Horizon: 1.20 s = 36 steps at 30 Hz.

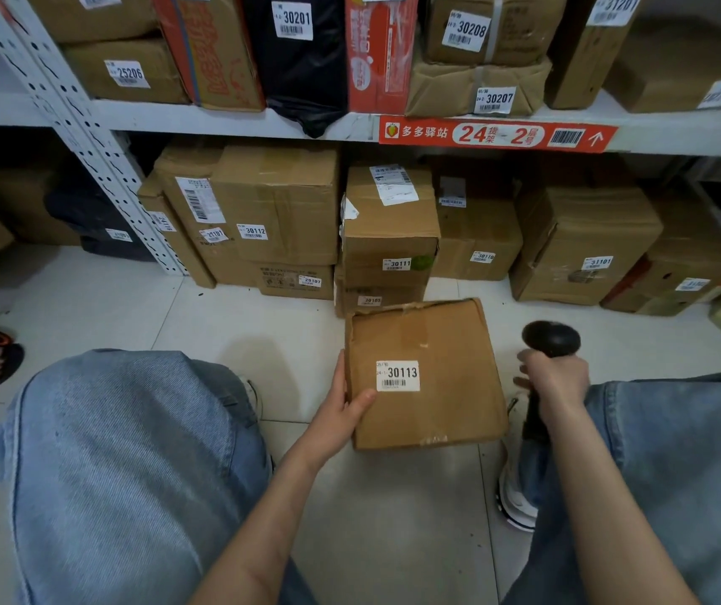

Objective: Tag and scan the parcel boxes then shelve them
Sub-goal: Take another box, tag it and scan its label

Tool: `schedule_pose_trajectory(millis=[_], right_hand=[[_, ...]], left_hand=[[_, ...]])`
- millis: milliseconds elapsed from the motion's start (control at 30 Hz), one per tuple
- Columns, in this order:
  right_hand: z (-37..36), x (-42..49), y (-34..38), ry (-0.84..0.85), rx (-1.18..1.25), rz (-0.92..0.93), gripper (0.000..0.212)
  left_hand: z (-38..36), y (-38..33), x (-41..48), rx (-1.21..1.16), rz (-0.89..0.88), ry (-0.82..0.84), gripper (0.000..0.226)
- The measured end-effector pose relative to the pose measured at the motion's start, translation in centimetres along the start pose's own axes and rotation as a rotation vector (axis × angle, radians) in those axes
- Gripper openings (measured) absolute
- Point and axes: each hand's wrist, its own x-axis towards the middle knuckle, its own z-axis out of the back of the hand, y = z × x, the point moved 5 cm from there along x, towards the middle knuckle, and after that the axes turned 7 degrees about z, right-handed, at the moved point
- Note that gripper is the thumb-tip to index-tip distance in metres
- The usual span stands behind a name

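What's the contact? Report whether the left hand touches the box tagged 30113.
Touching. The head view shows the left hand gripping the box at its left edge, thumb on top.

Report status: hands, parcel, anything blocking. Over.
Left hand grips left edge of box 30113. Right hand holds barcode scanner. Box tagged, not shelved. Stacked cartons crowd the bay ahead.

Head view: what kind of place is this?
Likely a parcel station storeroom: shelves full of boxes with number tags, a red shelf sign with barcode, and a scanner in the right hand.
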Motion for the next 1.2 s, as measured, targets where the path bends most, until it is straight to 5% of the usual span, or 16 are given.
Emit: schedule_pose_trajectory(millis=[67,200,300,533,700,767,1000,1200], right_hand=[[0.3,0.8,-1.9,0.144,0.082,-0.191,0.028],[-0.4,0.0,-5.1,0.392,0.017,-0.459,0.019],[-1.2,-0.9,-6.5,0.472,-0.046,-0.469,0.023],[-0.9,-2.0,-8.1,0.540,-0.098,-0.538,0.026],[-0.7,-2.3,-8.6,0.584,-0.106,-0.541,0.029],[-0.4,-2.2,-9.0,0.574,-0.117,-0.548,0.031],[-0.5,-2.5,-10.4,0.492,-0.116,-0.553,0.028],[0.5,-1.8,-10.4,0.402,-0.014,-0.466,0.026]], left_hand=[[0.4,0.7,-0.3,-0.015,0.044,0.038,0.076],[1.1,1.4,-1.3,-0.062,0.135,0.089,0.077],[1.4,2.2,-1.5,-0.103,0.247,0.130,0.077],[2.5,3.0,-1.0,0.014,0.457,0.290,0.121],[3.0,1.8,-1.2,-0.266,0.572,0.215,0.091],[3.4,2.2,-1.0,-0.384,0.650,0.152,0.098],[0.4,1.9,-0.7,-0.200,0.889,0.073,0.096],[-0.6,2.4,0.5,-0.203,0.836,0.063,0.074]])
